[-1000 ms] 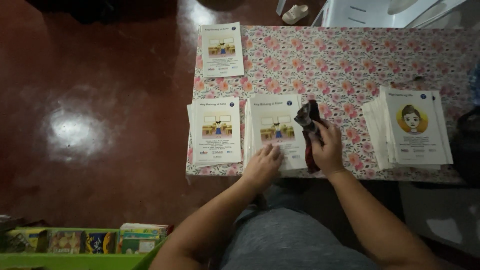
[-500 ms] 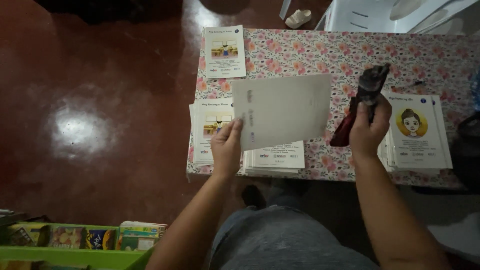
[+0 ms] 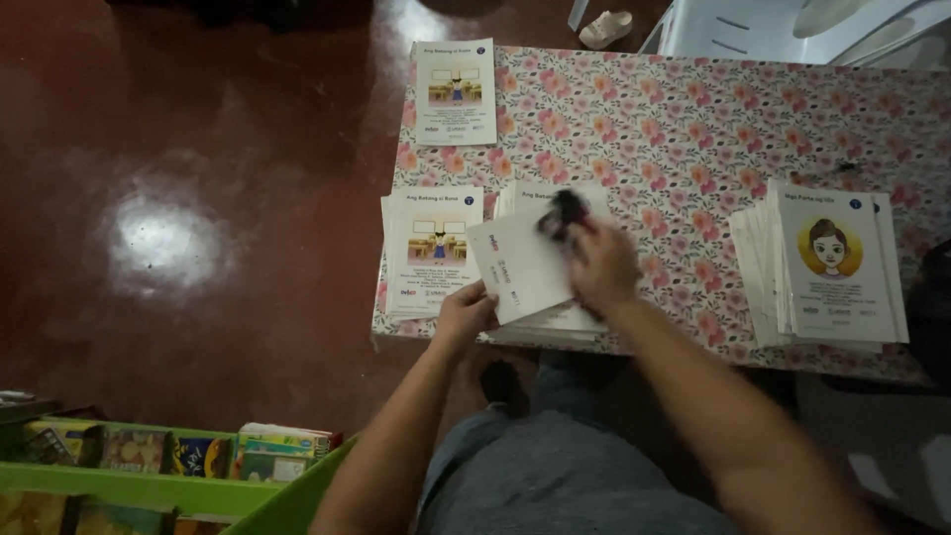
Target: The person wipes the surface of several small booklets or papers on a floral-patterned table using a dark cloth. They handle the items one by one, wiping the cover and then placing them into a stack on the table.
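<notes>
We see a white booklet [image 3: 523, 266] lying back-up on the middle stack [image 3: 555, 322] at the tabletop's [image 3: 693, 119] near edge. The left hand [image 3: 466, 315] pinches its lower left corner; the right hand [image 3: 599, 263] is closed around a dark stapler [image 3: 561, 213] pressed onto it. Another stack [image 3: 433, 253] sits just left, a larger one [image 3: 827, 263] well to the right, and a single booklet [image 3: 455, 91] farther back.

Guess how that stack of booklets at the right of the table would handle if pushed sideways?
The stack of booklets looks fanned and uneven, so a push would probably shear the top ones off rather than move it whole. The covers look smooth, likely slippery. Its near edge sits close to the flowered table edge, so some might drop.
</notes>
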